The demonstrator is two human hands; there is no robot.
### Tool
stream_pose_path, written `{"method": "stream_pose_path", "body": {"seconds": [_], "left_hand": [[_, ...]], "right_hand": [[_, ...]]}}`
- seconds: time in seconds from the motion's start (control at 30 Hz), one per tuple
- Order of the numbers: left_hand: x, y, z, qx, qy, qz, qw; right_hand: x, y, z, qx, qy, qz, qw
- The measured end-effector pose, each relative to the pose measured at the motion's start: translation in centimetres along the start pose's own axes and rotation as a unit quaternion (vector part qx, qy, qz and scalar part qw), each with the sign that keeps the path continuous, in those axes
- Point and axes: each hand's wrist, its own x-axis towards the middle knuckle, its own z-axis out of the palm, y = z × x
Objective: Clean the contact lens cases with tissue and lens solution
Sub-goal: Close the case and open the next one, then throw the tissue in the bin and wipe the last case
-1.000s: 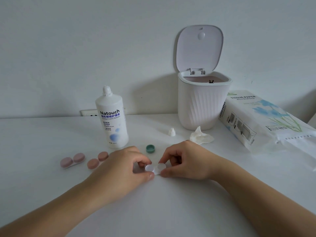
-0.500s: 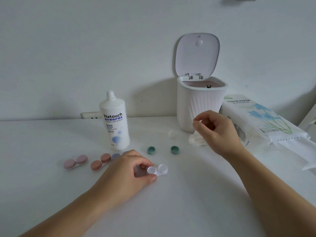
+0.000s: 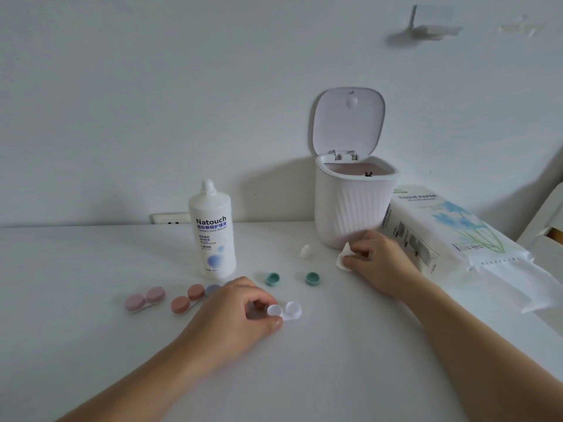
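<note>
- The right hand point(image 3: 379, 263) has left the white lens case point(image 3: 286, 311) and gone out to about two o'clock from it, where its fingers now pinch the crumpled tissue point(image 3: 344, 259) lying just in front of the small bin point(image 3: 355, 205); half a second ago it was only hovering above that tissue.
- The left hand point(image 3: 234, 315) stays put, thumb and forefinger clamped on the left cup of the case, which sits on the table point(image 3: 335, 376) near its middle.
- Both green caps point(image 3: 272, 279) now lie off the case, at roughly eleven and one o'clock from it, where a second ago only one showed; both cups are open.
- I judge the unscrewing is done and wiping comes next: the tissue must travel back to the open cups.
- The solution bottle point(image 3: 212, 229) stands at eleven o'clock, its small white cap point(image 3: 305, 251) lying apart.
- Two pink cases point(image 3: 145, 299) wait at nine o'clock, lids on.
</note>
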Motion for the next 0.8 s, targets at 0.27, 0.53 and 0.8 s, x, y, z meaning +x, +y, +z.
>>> {"method": "stream_pose_path", "body": {"seconds": [0.27, 0.53, 0.8], "left_hand": [[1.6, 0.9, -1.4, -0.015, 0.005, -0.071, 0.997], [5.2, 5.2, -4.9, -0.178, 0.019, -0.050, 0.983], [11.7, 9.4, -7.6, -0.188, 0.045, 0.004, 0.981]], "right_hand": [[-1.8, -0.3, -0.4, 0.090, 0.048, -0.025, 0.994], [-1.9, -0.2, -0.6, 0.150, 0.030, 0.010, 0.988], [-1.6, -0.1, -0.6, 0.186, 0.005, 0.035, 0.982]]}}
